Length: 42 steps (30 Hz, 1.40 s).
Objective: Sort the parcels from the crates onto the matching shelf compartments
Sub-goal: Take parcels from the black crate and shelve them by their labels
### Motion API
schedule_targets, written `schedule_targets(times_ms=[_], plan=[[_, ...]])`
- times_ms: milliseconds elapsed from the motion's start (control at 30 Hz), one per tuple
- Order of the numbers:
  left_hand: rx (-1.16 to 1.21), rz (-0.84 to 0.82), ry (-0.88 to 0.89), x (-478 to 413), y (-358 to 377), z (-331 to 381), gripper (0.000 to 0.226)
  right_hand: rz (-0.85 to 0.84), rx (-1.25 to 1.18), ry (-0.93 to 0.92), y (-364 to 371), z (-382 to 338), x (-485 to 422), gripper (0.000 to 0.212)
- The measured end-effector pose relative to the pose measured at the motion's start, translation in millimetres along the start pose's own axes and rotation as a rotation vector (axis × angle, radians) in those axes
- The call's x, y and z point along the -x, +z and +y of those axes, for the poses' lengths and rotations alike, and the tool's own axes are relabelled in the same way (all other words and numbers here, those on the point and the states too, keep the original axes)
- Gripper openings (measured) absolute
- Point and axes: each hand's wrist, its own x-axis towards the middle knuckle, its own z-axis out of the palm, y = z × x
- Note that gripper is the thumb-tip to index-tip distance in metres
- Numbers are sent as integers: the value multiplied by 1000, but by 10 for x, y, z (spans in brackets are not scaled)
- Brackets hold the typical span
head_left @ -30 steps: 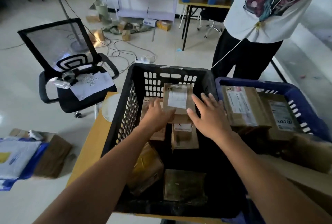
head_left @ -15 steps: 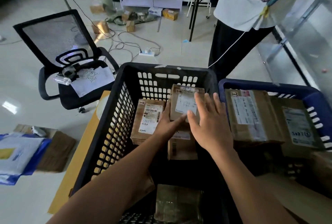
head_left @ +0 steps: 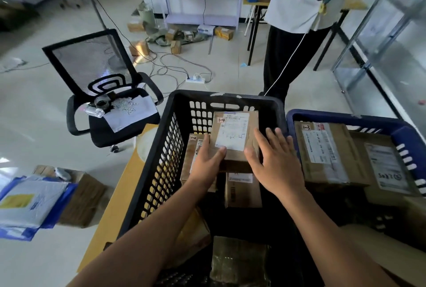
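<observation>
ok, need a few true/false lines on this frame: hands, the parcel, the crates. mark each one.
1. Both hands are on one parcel inside the black crate. True: the left hand holds its left edge, the right hand its right side.
2. That parcel's handwritten tag reads 1-2. False: it reads 1-4; the 1-2 tag is on the neighbouring parcel to its left.
3. The blue crate is empty. False: it holds several labelled boxes.
4. An office chair stands left of the black crate. True.
5. The held parcel is already clear of the crate. False: it sits within the crate walls, above other parcels.
</observation>
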Motion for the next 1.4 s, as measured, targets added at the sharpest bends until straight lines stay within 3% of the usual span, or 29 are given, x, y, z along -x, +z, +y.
schedule_targets(times_ms=[67, 300, 433, 500, 567, 800, 1000, 1067, 1267, 1400], plan=[[60, -3, 31, 143, -144, 92, 83, -1, -49, -2, -44, -75, 50, 79], [158, -88, 218, 716, -650, 282, 88, 56, -668, 95, -185, -803, 561, 90], [216, -226, 210, 994, -1009, 202, 89, 108, -883, 182, -297, -1264, 1016, 71], [215, -308, 225, 1139, -1147, 115, 77, 137, -900, 241, -311, -1455, 1296, 66], [175, -362, 274, 1293, -1252, 11, 66, 186, -875, 308, -288, -1588, 1593, 77], [119, -632, 339, 1945, -1379, -189, 68, 372, -802, 500, -316, -1913, 2587, 81], [30, -730, 352, 2529, -1178, -220, 63, 593, -801, 692, -363, -1937, 3567, 83], [-83, -724, 392, 2732, -1074, -262, 67, 657, -810, 769, -364, -1920, 3977, 77], [-631, -796, 736, 3439, -444, -648, 57, 795, -760, 997, -213, -1871, 5305, 66], [-804, -907, 850, 4196, -72, -1131, 59, 885, -781, 1178, -2, -1941, 6334, 65]])
